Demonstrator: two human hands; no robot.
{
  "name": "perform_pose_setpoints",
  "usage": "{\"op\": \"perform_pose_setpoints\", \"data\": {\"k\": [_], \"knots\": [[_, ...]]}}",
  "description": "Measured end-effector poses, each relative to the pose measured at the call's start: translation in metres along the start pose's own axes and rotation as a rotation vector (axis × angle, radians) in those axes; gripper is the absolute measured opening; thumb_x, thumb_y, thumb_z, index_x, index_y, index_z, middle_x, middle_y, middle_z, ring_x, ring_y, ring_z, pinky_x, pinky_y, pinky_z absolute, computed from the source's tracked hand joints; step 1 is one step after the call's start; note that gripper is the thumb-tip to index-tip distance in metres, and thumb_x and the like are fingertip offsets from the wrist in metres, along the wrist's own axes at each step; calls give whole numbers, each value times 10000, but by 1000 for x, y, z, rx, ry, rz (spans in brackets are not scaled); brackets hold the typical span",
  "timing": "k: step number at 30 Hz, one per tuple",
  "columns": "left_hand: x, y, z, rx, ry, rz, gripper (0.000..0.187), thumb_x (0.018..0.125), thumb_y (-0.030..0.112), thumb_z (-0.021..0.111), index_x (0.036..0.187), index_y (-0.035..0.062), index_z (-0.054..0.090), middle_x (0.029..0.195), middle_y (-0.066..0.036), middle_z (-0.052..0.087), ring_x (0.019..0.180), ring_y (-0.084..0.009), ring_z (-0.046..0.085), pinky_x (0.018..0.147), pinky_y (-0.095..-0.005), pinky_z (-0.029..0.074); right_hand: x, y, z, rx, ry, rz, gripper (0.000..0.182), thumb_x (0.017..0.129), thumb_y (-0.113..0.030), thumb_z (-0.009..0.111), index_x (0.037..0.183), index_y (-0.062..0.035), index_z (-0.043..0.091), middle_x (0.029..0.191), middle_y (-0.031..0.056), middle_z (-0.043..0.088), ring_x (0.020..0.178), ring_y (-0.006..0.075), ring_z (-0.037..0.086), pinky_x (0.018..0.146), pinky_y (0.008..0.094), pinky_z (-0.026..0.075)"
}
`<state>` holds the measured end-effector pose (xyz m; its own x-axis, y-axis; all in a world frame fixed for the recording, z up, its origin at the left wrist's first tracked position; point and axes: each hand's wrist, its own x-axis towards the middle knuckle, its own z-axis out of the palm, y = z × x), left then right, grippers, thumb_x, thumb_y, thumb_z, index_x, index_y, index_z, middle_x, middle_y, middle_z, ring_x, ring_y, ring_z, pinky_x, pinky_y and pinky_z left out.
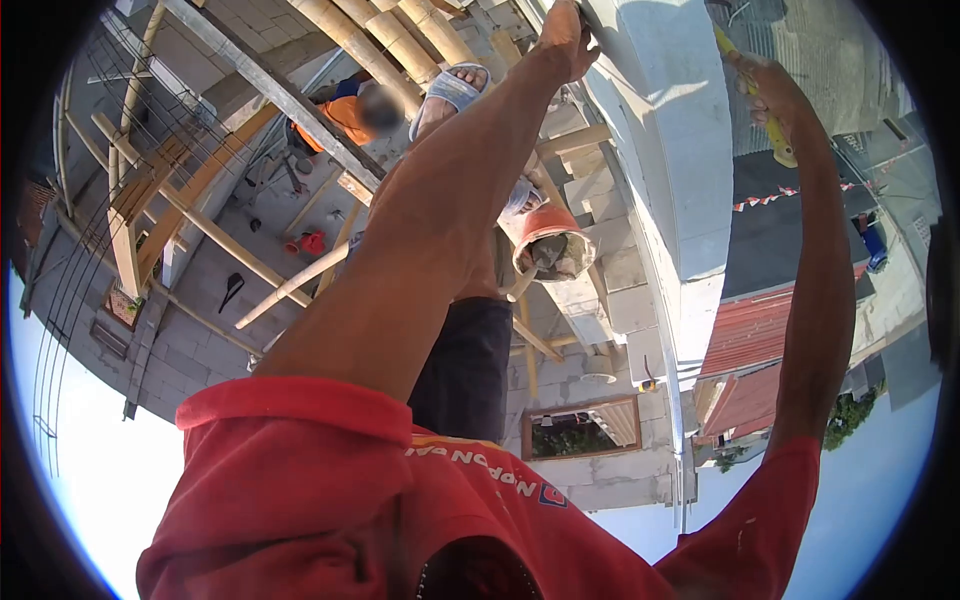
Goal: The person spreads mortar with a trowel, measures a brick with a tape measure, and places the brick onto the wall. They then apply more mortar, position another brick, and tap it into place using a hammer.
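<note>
My left hand (567, 45) is at the top of the view, its fingers curled at the edge of the pale grey wall (690, 150); what they hold is partly hidden. To the right, beyond the wall's face, my right hand (770, 95) is closed around a yellow tool (780, 145) that sticks out at both ends of the fist. Beneath my left forearm hangs or stands an orange-red bucket (548, 222) with grey mortar and a tool inside. My sandalled foot (460, 85) rests on bamboo poles.
Bamboo poles (400, 50) form the scaffold underfoot. A person in orange (350, 118) is lower down at left, beside a long beam (280, 95). Bare rebar and timber formwork (125, 245) stand at far left. Red roofing (750, 330) lies far below at right.
</note>
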<state>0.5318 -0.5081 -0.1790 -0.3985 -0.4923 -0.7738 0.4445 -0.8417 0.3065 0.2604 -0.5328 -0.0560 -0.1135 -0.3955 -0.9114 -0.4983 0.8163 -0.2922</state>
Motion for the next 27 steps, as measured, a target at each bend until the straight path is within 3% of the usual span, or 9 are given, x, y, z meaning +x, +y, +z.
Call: {"op": "perform_pose_setpoints", "data": {"k": [3, 6, 9, 12, 15, 18, 21, 24, 27], "knots": [[-26, -10, 9, 65, -3, 2, 918, 995, 679, 275, 1599, 12, 92, 1679, -145, 121, 1553, -280, 104, 1243, -505, 53, 12, 54, -43, -56, 38, 78, 348, 985, -455, 606, 999, -109, 578, 681, -60, 447, 440, 47, 365, 390, 253, 316], [-54, -20, 19, 141, -10, -4, 902, 998, 665, 285, 1593, 10, 108, 1670, -145, 136, 1545, -286, 119, 1238, -511, 75, -29, 66, -52, -68, 152, 197, 364, 997, -423, 590, 834, -101, 539, 584, -40, 389, 432, 91, 357, 423, 279, 314], [-67, -26, 25, 194, -16, 2, 886, 1001, 650, 296, 1587, 9, 123, 1661, -146, 151, 1538, -292, 134, 1232, -516, 96, -10, 151, -84, 75, 230, 288, 354, 998, -400, 589, 813, -106, 519, 568, -34, 396, 412, 101, 349, 404, 284, 303], [-69, -26, 29, 235, -26, 10, 870, 1004, 636, 306, 1581, 7, 139, 1651, -146, 165, 1530, -297, 148, 1227, -522, 118, -32, 187, -54, -24, 224, 316, 312, 1007, -357, 576, 854, -92, 515, 557, -29, 398, 403, 93, 344, 382, 289, 285], [-71, -27, 32, 270, -31, 17, 854, 1007, 622, 316, 1575, 6, 154, 1642, -147, 180, 1522, -303, 163, 1222, -527, 139, -51, 185, -32, -165, -181, 500, 294, 1009, -340, 575, 882, -84, 504, 561, -19, 405, 404, 91, 354, 370, 301, 286], [-73, -28, 33, 292, -25, 28, 838, 1010, 608, 327, 1570, 4, 170, 1632, -147, 195, 1515, -309, 178, 1217, -533, 161, -51, 208, -22, -132, -114, 446, 284, 1017, -407, 560, 931, -137, 541, 592, -60, 410, 419, 44, 301, 387, 252, 248], [-75, -26, 32, 312, -23, 40, 822, 1012, 594, 337, 1564, 3, 185, 1623, -148, 210, 1507, -315, 193, 1212, -538, 182, -57, 199, -11, -78, -69, 483, 270, 1021, -338, 549, 927, -86, 524, 570, -24, 401, 406, 90, 363, 361, 296, 304], [-79, -29, 34, 331, -15, 53, 806, 1015, 580, 347, 1558, 2, 201, 1614, -148, 224, 1499, -321, 208, 1207, -544, 204, -57, 214, -16, -186, 0, 387, 294, 1022, -374, 547, 1024, -82, 570, 575, -29, 387, 398, 87, 342, 361, 304, 295], [-87, -31, 35, 361, 2, 71, 790, 1018, 566, 358, 1552, 0, 216, 1604, -149, 239, 1492, -326, 222, 1202, -549, 225, -75, 214, -28, -198, 133, 295, 379, 1018, -421, 553, 1122, -61, 614, 602, 20, 473, 456, 122, 454, 429, 350, 396]]}}
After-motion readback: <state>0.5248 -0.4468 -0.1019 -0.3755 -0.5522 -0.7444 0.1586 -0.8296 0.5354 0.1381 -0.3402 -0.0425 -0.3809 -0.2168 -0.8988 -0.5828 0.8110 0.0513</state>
